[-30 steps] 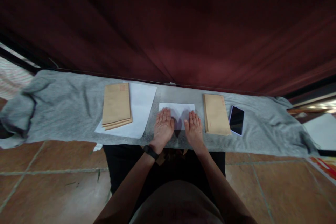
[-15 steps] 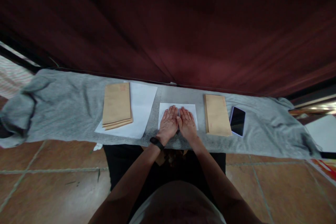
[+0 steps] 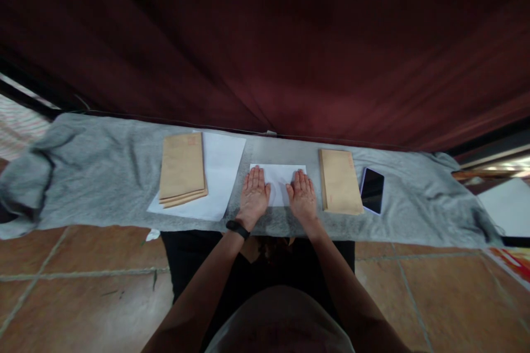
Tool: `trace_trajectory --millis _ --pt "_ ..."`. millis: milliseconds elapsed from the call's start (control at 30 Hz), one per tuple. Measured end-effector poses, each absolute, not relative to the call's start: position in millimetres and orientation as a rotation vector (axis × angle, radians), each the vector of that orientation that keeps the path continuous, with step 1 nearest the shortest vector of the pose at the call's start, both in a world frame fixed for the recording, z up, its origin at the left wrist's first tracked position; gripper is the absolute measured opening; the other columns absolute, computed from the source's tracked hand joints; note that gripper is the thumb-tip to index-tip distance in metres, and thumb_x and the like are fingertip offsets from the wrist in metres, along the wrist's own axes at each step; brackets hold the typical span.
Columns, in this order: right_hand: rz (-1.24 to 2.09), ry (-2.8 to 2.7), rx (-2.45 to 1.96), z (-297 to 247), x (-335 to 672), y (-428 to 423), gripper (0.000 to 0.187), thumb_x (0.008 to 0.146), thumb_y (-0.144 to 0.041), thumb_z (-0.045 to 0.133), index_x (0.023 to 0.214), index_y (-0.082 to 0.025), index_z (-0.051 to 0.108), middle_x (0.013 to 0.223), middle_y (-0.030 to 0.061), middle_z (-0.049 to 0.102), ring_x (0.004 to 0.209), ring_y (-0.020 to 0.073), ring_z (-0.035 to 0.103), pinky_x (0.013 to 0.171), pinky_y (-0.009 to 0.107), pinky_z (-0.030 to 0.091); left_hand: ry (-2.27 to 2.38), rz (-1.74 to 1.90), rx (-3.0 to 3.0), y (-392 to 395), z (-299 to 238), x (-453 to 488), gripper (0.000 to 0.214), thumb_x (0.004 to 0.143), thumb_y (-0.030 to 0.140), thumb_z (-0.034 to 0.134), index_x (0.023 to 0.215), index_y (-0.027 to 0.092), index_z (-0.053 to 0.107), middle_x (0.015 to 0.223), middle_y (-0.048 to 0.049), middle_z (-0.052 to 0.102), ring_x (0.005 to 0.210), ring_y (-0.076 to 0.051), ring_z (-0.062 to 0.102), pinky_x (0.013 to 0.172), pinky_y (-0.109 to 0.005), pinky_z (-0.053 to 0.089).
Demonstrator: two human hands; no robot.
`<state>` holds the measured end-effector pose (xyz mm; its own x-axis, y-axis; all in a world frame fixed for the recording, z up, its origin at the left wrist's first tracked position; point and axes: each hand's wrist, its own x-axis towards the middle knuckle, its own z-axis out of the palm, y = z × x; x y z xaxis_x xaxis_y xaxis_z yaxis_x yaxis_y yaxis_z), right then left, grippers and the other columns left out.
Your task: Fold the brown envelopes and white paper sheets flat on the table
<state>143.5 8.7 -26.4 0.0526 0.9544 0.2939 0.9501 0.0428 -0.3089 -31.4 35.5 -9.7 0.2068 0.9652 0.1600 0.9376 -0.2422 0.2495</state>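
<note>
A folded-size white sheet of paper [image 3: 278, 185] lies on the grey cloth in front of me. My left hand [image 3: 254, 190] rests flat over its left end, fingers stretched forward, with a black band on the wrist. Over the right end lies my right hand [image 3: 302, 193], also flat, its thumb a little apart from the fingers. The paper's middle shows between the two hands; its side edges are partly covered by them. Neither hand grips anything.
On the left, a stack of brown envelopes [image 3: 182, 165] lies on larger white paper [image 3: 223, 171]. Another stack of brown envelopes [image 3: 342, 181] is to the right, beside a phone [image 3: 372, 190]. Grey cloth [image 3: 418, 198] covers the narrow table; a dark red curtain [image 3: 265, 55] hangs behind.
My hands have moved apart from the middle of the white paper, the left hand toward its left end and the right toward its right end. More of the paper's middle shows.
</note>
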Motion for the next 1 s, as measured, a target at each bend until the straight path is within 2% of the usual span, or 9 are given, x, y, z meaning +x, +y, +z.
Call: trace_trajectory --millis 300,467,600,733,867,1000 --pt "-0.038 -1.796 -1.98 -21 149 8 0.065 0.108 -0.045 0.025 0.15 0.001 0.044 0.154 0.0272 0.044 0.147 0.034 0.038 0.118 0.056 0.032 1.92 0.471 2.372 37 -6 -35 0.06 0.102 0.031 0.031 0.155 0.002 0.033 0.161 -0.0199 0.035 0.154 -0.028 0.024 0.126 -0.051 0.023" --pt "0.174 -1.942 -1.876 -8 130 23 0.059 0.108 -0.039 0.022 0.152 -0.008 0.043 0.159 0.0179 0.042 0.151 0.0272 0.031 0.122 0.052 0.029 1.687 0.414 2.488 38 -3 -11 0.058 0.101 0.025 0.031 0.156 0.006 0.034 0.162 -0.016 0.036 0.155 -0.024 0.023 0.128 -0.046 0.021" --pt "0.311 -2.017 -1.769 -3 117 36 0.057 0.108 -0.037 0.017 0.152 -0.014 0.047 0.157 0.0117 0.046 0.15 0.0221 0.035 0.124 0.046 0.028 1.558 0.349 2.538 43 -6 2 0.06 0.099 0.019 0.032 0.157 0.006 0.031 0.163 -0.0164 0.034 0.155 -0.024 0.023 0.128 -0.047 0.021" --pt "0.272 -2.033 -1.773 -7 118 43 0.058 0.108 -0.037 0.019 0.15 -0.01 0.048 0.157 0.0138 0.047 0.15 0.0225 0.035 0.124 0.045 0.026 1.581 0.343 2.522 49 -10 1 0.06 0.098 0.018 0.032 0.157 0.008 0.031 0.163 -0.0151 0.034 0.156 -0.024 0.021 0.127 -0.048 0.02" --pt "0.192 -2.044 -1.815 -14 121 44 0.056 0.108 -0.037 0.023 0.151 -0.01 0.047 0.157 0.0141 0.045 0.15 0.0239 0.035 0.124 0.046 0.025 1.657 0.332 2.477 53 -9 -5 0.057 0.1 0.019 0.028 0.155 0.004 0.034 0.163 -0.0166 0.034 0.155 -0.024 0.023 0.127 -0.046 0.021" --pt "0.13 -2.053 -1.849 -19 121 44 0.057 0.108 -0.037 0.026 0.153 -0.006 0.043 0.158 0.0168 0.043 0.15 0.0257 0.034 0.123 0.047 0.024 1.727 0.347 2.439 55 -7 -10 0.058 0.101 0.024 0.029 0.154 0.001 0.036 0.163 -0.0179 0.033 0.154 -0.025 0.024 0.127 -0.045 0.02"
